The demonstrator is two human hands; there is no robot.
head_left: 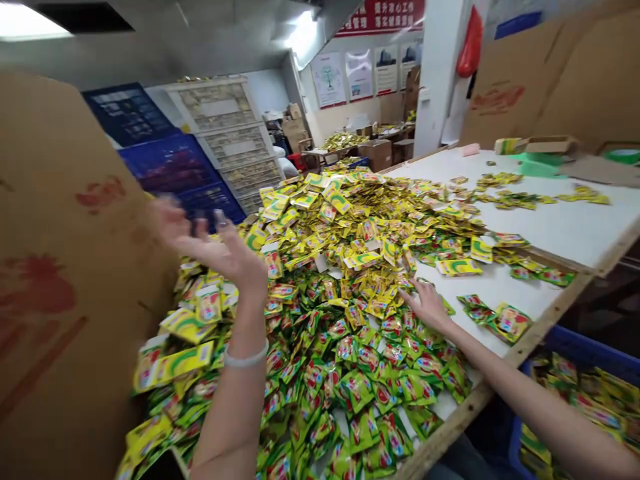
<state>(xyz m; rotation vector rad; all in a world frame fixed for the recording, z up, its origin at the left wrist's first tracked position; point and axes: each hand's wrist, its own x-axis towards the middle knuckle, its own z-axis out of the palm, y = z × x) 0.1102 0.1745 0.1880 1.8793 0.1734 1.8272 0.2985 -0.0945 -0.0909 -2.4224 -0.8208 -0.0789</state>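
Observation:
My left hand (217, 250) is raised over the left side of the heap, palm turned up and fingers spread, smeared a little by motion, with nothing in it. A pale band circles that wrist. My right hand (426, 305) rests at the right edge of the heap, its fingers stretched out and apart against the small packets. Green snack packets (355, 390) with red and blue print cover the near part of the table. Behind them rises a mound of yellow packets (345, 227). Larger yellow-and-green packets (187, 360) lie at the left.
A tall cardboard box (75, 320) stands close on the left. Blue crates (175, 167) are stacked behind it. The white tabletop (545, 223) has a wooden edge (530, 333). Below it at right, a blue basket (590, 343) holds packets. Green tape (543, 167) lies at the back right.

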